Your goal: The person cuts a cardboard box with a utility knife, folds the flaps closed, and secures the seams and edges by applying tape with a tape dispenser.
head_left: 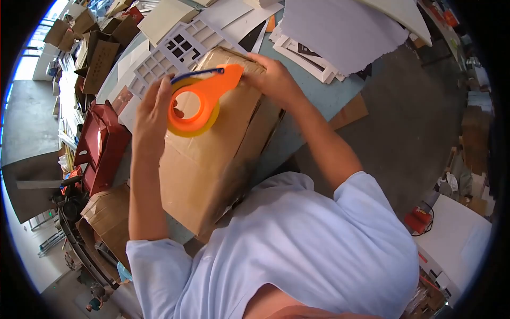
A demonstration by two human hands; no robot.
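A large cardboard box (199, 175) lies in front of my body, its top crossed by shiny tape. My left hand (152, 109) is closed around an orange tape dispenser (204, 109) loaded with a yellowish roll of tape (211, 123), with fingertips showing through the ring. A dark blue strip runs along the dispenser's upper edge. Its narrow end points right, close to my right hand (273, 82). That hand grips the box's far right edge, one finger reaching over the corner; the undersides of its fingers are hidden.
White grid frames (183, 48) and stacked boards (308, 61) lie on the table beyond the box. A grey-lilac sheet (340, 34) overhangs at right. Red folded cartons (101, 143) and another cardboard box (109, 218) stand to the left. A white surface (451, 239) is at far right.
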